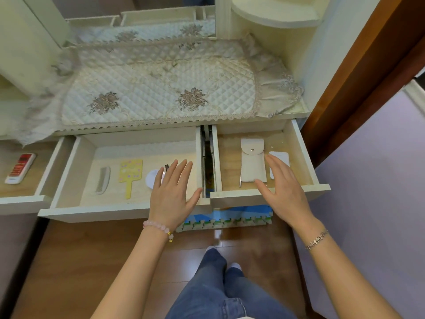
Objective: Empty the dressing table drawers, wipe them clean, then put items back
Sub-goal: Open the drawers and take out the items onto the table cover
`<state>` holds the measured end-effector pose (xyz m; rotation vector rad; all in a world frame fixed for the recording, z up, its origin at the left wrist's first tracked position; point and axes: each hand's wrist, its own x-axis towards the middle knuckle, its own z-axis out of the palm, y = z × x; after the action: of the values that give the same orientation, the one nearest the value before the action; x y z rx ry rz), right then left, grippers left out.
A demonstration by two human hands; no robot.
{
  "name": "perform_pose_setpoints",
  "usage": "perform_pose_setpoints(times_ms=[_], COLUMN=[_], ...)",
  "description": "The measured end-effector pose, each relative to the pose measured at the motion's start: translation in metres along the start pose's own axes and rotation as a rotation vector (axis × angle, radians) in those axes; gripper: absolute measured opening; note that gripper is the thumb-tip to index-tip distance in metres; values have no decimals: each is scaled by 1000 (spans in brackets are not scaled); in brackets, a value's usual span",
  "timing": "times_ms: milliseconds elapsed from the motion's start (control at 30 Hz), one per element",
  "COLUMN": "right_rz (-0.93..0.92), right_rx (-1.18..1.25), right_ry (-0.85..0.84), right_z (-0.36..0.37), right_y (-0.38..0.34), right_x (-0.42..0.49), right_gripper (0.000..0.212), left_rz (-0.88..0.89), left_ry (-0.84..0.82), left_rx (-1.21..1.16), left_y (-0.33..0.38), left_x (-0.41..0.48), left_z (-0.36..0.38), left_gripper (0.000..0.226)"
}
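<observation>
Three dressing-table drawers stand pulled out. The middle drawer [69, 180] holds a grey comb [102, 180], a yellow hand mirror [129, 174], a white round pad [151, 178] and a dark slim tube [167, 167]. My left hand [171, 194] hovers flat over its right end, fingers straight. The right drawer [308, 162] holds a beige snap pouch [252, 162], a thin metal tool [240, 180] and a white flat case [281, 157]. Over its front hovers my right hand [282, 192], fingers spread, holding nothing. The left drawer [43, 178] holds a red-and-white remote [20, 168].
A quilted lace cloth [158, 88] covers the tabletop below a mirror [142, 17]. A foam puzzle mat [225, 218] lies on the wooden floor under the drawers. A brown door frame [358, 72] stands at the right. My legs in jeans are below.
</observation>
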<state>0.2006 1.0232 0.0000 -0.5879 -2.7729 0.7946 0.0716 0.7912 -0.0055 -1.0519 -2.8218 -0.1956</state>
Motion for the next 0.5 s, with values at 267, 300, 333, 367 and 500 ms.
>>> perform_pose_setpoints(times_ms=[267,300,333,367,500], right_rz=[-70,-73,-75,-75,-48], right_rx=[1,1,0,-3,-15], right_ry=[-54,-62,-68,-72,-85], right_z=[14,16,18,20,25], right_y=[-26,-31,-34,-37,-40], right_x=[21,25,28,31,41], right_gripper=[62,62,62,63,63], left_rz=[-49,-54,-55,-53,-32], left_ry=[11,9,8,8,10], left_rx=[19,21,17,12,-14], left_y=[-25,-29,-32,-35,-42], left_x=[2,3,4,6,17], left_z=[-11,-11,-10,-10,-5], left_gripper=[63,63,63,62,62])
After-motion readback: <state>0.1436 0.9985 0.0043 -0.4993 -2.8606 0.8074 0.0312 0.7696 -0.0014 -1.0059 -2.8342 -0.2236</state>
